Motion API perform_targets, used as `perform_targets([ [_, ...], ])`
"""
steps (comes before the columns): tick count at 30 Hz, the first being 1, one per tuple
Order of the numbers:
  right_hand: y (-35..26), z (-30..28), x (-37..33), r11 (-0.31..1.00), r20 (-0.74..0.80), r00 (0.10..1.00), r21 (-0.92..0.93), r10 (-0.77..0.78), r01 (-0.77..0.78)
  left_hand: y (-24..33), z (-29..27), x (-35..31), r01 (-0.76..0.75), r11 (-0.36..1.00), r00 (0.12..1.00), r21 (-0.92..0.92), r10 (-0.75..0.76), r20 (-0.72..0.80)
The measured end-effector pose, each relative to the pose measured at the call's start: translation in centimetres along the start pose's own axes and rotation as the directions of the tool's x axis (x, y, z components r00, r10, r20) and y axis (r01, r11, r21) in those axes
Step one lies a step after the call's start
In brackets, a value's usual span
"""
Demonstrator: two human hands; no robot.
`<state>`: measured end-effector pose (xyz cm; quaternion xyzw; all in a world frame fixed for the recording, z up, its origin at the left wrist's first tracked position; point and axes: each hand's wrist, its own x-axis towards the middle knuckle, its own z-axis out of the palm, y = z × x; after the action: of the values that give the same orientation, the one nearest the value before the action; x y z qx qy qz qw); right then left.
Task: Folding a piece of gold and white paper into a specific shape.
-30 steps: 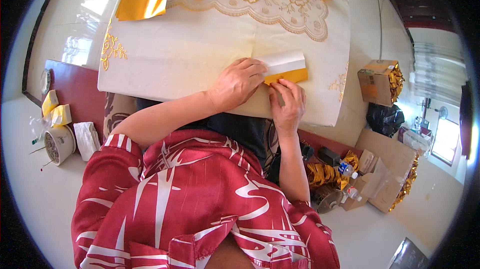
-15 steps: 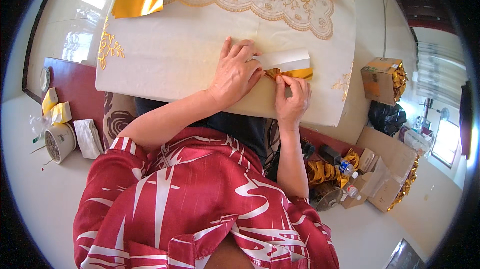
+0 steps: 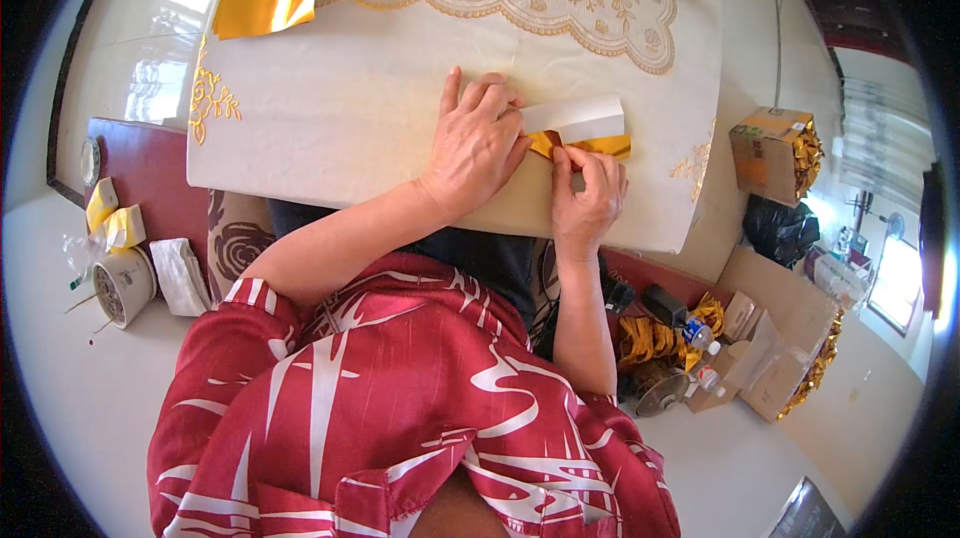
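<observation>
I see gold-and-white paper (image 3: 594, 115) on cloth-covered table (image 3: 340, 113), at fingertips. Left hand (image 3: 472, 150), fingers loosely spread, meets paper's left end (can't tell whether it grips); right hand (image 3: 588, 193) pinches gold edge. Folding step, I judge; next move calls for firm crease.

The scene is viewed widely from the head, above and behind the left hand (image 3: 472, 148) and right hand (image 3: 588, 200), facing down; the shirt (image 3: 400, 398) is caught nearer than both.
</observation>
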<state>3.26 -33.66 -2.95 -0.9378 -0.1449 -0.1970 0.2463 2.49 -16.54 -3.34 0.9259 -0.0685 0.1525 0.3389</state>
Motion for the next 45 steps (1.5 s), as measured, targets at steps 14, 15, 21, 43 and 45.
perform_targets([
  [14,0.3,0.1,-0.2,1.000,0.019,1.000,-0.021,0.005,-0.005,3.7,0.0,-5.4,-0.216,0.974,0.907,0.068,0.175,0.383],
  [15,0.1,0.0,0.0,1.000,0.028,0.999,-0.017,0.021,-0.021,3.6,-0.1,-5.3,-0.216,0.974,0.907,0.068,0.174,0.384],
  [21,0.4,0.2,-0.1,1.000,0.008,1.000,-0.003,0.015,-0.015,3.5,-0.4,-5.2,-0.214,0.965,0.898,0.149,0.135,0.420],
  [43,1.4,-2.4,-2.7,0.977,0.164,0.969,-0.074,-0.186,0.200,3.4,0.3,-3.6,-0.196,0.955,0.936,0.221,0.115,0.332],
  [45,1.5,-2.8,-2.8,0.973,0.187,0.964,-0.094,-0.191,0.211,3.6,0.3,-3.6,-0.209,0.951,0.937,0.227,0.128,0.326],
])
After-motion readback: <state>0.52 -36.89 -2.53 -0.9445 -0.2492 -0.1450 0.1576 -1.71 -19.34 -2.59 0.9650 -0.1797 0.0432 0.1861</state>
